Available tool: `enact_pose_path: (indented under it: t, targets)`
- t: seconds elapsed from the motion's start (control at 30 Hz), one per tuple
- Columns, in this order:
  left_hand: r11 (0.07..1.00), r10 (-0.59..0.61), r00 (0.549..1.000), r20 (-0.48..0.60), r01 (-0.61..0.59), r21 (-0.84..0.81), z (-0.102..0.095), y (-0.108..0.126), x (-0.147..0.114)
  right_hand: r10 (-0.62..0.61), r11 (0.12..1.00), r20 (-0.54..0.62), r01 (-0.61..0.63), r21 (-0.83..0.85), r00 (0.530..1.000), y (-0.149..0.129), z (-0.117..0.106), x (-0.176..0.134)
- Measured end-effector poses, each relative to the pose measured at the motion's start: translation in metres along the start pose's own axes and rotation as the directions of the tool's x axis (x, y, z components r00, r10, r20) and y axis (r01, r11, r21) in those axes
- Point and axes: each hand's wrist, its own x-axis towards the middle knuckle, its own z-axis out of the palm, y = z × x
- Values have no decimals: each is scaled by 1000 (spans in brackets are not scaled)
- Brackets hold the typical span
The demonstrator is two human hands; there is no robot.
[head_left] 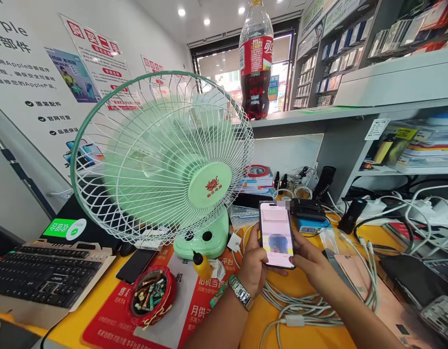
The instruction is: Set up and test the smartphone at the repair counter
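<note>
A smartphone (276, 235) with its screen lit stands upright between my two hands, above the yellow desk. My left hand (253, 257) wraps round its left side, the thumb near the lower left corner; a metal watch (240, 293) circles that wrist. From the right, my right hand (307, 257) grips the lower right edge, thumb by the bottom of the screen. On the display is a pale picture with a dark rounded shape, too small to make out. Below the phone lie coiled white cables (300, 303). The fingers behind the phone are mostly hidden.
A green desk fan (173, 169) fills the left middle. In front sit a red ashtray (151, 295) with cigarette butts, a yellow bottle (201, 265) and a black phone (136, 265). A keyboard (45, 276) lies far left. A cola bottle (256, 63) stands on the shelf (304, 117).
</note>
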Motion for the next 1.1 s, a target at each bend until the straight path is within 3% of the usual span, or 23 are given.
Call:
enact_pose_path:
  t: [0.2, 0.4, 0.7, 1.1]
  targets:
    - [1000, -20, 999, 50, 20, 10, 3, 1, -1, 6, 1000, -37, -6, -14, 999, 1, 1, -1]
    - [995, -39, 999, 21, 37, 90, 3, 0, 0, 20, 997, -36, -22, -70, 999, -4, 2, 0]
    - [1000, -8, 997, 72, 8, 9, -1, 0, -2, 24, 990, -60, -32, -140, 998, -10, 4, -3]
    - [1000, -22, 999, 46, 23, -5, 1, 0, -1, -6, 999, 2, 6, -32, 1000, -3, 2, 0]
